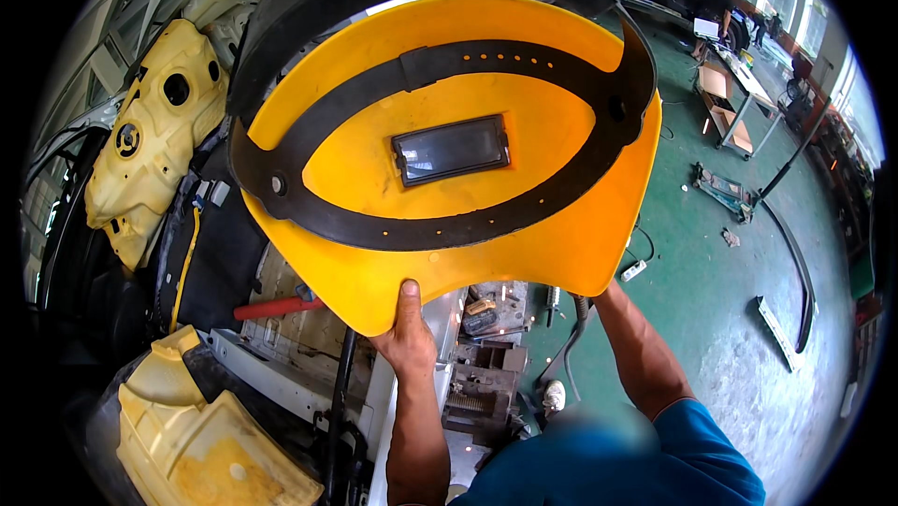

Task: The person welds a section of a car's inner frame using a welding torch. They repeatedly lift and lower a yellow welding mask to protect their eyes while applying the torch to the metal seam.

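Note:
A yellow welding mask [374,165] fills the middle of the view, its inside facing me. A black head strap [440,233] loops across it around a small dark viewing window [451,151]. My left hand [409,342] grips the lower left corner, thumb pressed on the inner face and fingers behind. My right hand [606,297] reaches behind the lower right corner; its fingers are hidden, so what it holds cannot be made out. A grey hose [578,328] rises from below and disappears behind the mask near that hand. Small orange sparks show around the lower edge.
A stripped car body with a pale yellow tank [154,137] and a yellow moulded part [220,450] lies at left, beside a red bar [276,308]. Right, on the green floor [683,253], are a floor jack [725,190], a metal strip [778,333] and a cart [739,99]. People stand far off.

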Tool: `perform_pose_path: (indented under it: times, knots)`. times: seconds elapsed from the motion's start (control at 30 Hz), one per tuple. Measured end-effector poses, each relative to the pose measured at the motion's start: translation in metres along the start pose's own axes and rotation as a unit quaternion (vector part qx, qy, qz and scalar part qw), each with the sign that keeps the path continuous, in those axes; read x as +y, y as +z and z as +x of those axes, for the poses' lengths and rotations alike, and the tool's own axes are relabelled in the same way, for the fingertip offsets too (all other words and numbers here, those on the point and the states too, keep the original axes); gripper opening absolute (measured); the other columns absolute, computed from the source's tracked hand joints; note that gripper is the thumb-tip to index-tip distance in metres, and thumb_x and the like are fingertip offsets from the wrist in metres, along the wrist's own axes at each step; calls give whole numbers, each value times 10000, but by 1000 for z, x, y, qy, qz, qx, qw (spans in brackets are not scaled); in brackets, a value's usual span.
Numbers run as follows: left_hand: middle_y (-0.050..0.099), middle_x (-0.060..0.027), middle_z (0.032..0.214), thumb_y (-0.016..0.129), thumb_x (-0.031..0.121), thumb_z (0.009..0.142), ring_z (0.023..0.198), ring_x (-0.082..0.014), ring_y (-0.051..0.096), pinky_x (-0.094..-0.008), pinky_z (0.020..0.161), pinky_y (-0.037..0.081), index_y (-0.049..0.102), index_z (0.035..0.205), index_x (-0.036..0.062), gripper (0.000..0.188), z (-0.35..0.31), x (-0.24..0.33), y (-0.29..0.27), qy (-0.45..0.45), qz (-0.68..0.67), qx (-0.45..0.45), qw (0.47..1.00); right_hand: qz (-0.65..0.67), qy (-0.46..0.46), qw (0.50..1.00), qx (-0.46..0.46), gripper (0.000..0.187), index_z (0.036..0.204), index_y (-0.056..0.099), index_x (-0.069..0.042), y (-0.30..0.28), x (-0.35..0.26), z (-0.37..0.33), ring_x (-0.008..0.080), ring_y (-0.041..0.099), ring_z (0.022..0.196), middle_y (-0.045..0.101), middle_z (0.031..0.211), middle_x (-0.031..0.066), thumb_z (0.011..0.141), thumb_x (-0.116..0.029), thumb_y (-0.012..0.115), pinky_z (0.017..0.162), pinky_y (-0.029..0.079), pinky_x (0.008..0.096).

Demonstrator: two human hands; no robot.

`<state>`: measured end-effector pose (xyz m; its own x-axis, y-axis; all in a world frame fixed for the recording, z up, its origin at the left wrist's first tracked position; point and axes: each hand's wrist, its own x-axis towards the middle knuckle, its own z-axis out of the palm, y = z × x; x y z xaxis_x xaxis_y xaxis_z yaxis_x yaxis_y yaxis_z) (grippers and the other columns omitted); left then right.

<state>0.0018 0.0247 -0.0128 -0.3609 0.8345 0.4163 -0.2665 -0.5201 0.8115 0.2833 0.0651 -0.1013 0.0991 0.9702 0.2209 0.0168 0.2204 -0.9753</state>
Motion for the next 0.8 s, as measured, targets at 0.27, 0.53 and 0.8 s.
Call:
perform_pose_path:
  times: [0.27, 0.53, 0.8]
  knots:
    - [517, -115, 1376, 634, -26, 902, 1251, -256, 520, -387, 1063, 435, 392, 1428, 56, 585, 2, 1, 0, 9, 7, -4, 1000, 33, -27, 999, 0, 453, 1300, 543, -7, 5, -3, 2, 166, 609, 1058, 630, 1210, 97, 894, -135, 700, 885, 514, 318]
    - [538, -99, 1373, 664, 45, 913, 1245, -239, 543, -383, 1065, 447, 407, 1430, 83, 578, 0, 0, -1, 0, -1, 3, 1000, 33, -31, 999, -2, 462, 1307, 539, -9, 5, -7, -1, 169, 605, 1070, 625, 1221, 98, 893, -134, 701, 895, 510, 320]
    - [478, -127, 1414, 650, 10, 914, 1266, -256, 497, -389, 1097, 383, 325, 1473, 41, 647, 1, 4, -2, -12, 8, -21, 1000, 8, -27, 1000, 4, 467, 1314, 534, -10, 5, -8, -3, 172, 602, 1080, 622, 1228, 98, 894, -132, 700, 906, 505, 322]
